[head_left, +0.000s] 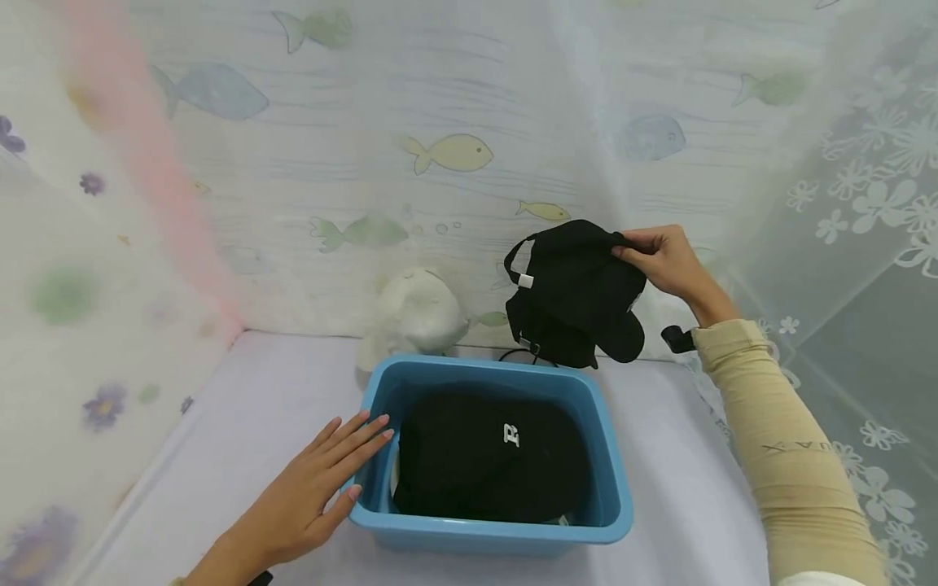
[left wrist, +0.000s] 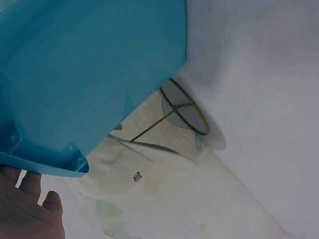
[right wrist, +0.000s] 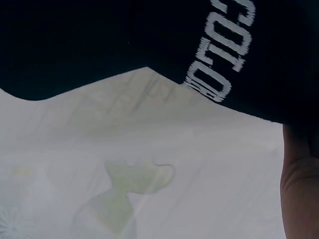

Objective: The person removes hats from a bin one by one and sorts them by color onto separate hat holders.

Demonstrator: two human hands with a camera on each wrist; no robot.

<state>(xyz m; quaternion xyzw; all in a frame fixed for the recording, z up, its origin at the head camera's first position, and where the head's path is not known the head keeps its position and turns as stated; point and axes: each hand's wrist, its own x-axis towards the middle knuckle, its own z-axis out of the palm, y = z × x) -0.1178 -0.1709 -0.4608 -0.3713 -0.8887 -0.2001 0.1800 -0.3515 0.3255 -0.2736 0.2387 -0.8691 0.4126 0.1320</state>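
My right hand (head_left: 663, 256) pinches a black baseball cap (head_left: 575, 281) by its edge, holding it up behind the basin's right side. The cap hangs with its brim low and its back strap to the left; whether a second cap hangs with it I cannot tell. White embroidered letters (right wrist: 219, 52) show on it in the right wrist view. With straight, spread fingers, my left hand (head_left: 308, 480) rests on the left rim of a blue plastic basin (head_left: 491, 533). Inside lies a black cap (head_left: 469, 456) with a white letter R, over other things mostly hidden.
Behind the basin a white cap (head_left: 421, 309) sits raised against the fish-print curtain (head_left: 454, 81). A metal stand with a ring base (left wrist: 194, 112) shows near it in the left wrist view. A thin dark wire curve (head_left: 513, 354) is partly hidden below the held cap.
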